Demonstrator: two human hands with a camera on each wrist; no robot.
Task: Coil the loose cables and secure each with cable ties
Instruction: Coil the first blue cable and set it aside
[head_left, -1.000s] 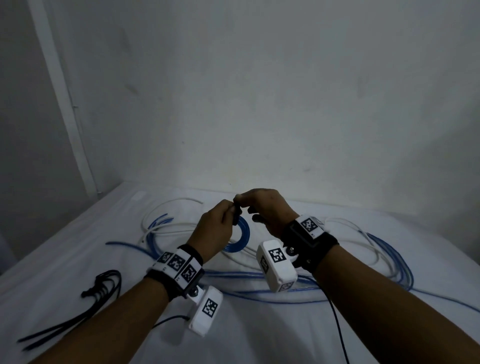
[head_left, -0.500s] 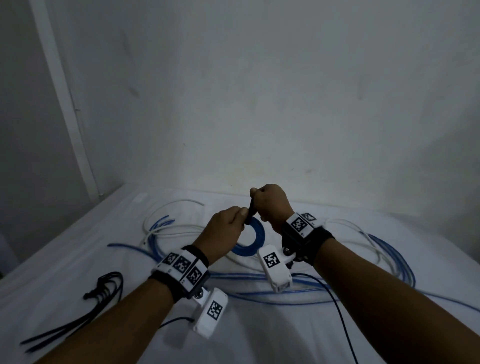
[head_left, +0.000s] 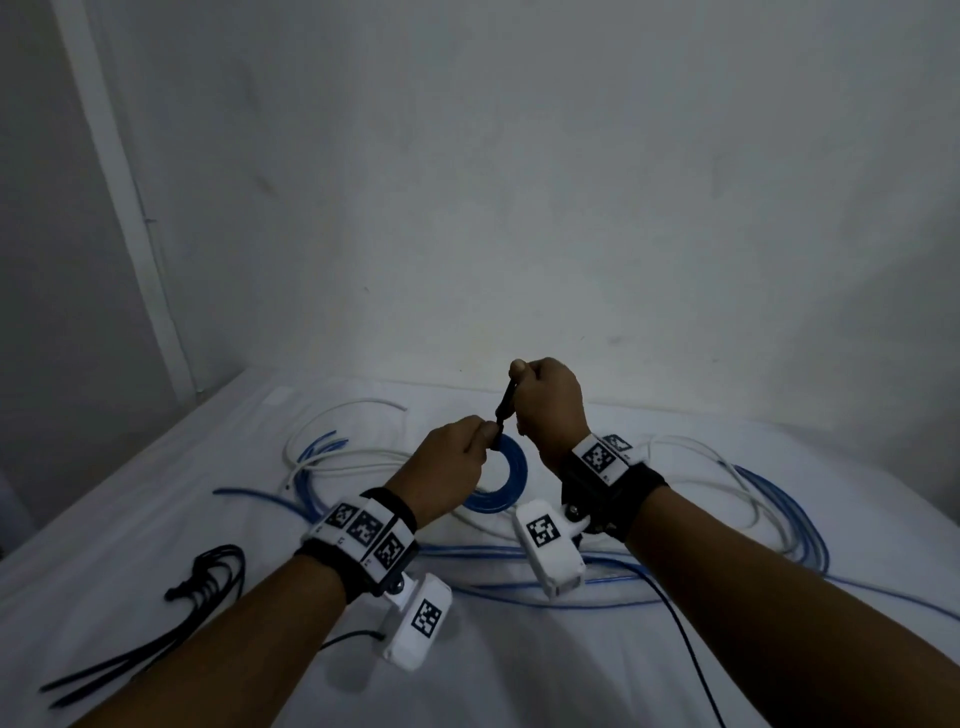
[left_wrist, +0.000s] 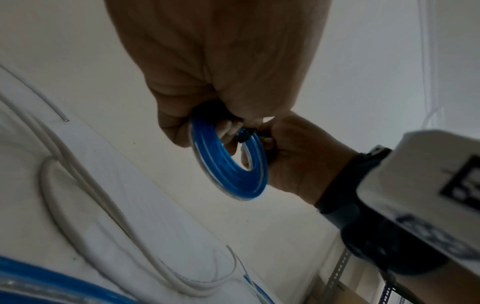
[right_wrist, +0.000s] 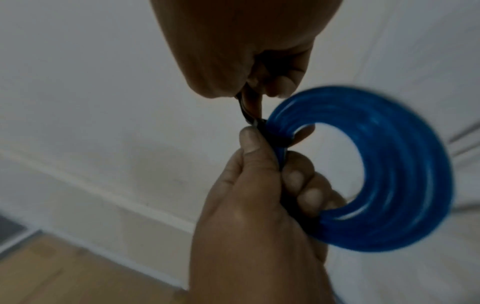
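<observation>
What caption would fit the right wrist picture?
Left hand grips a blue cable coil while right hand pulls the black cable tie tight.

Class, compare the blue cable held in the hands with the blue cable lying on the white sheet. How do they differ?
The held blue cable is wound into a small tight ring; the blue cable on the sheet sprawls in long loose loops. The held one has a black cable tie round it, pulled by the right hand while the left hand grips the ring; the other has none. Both are blue.

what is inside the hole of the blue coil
Fingers of the left hand poke through the blue coil; behind, white sheet. The black tie around it is partly covered.
</observation>
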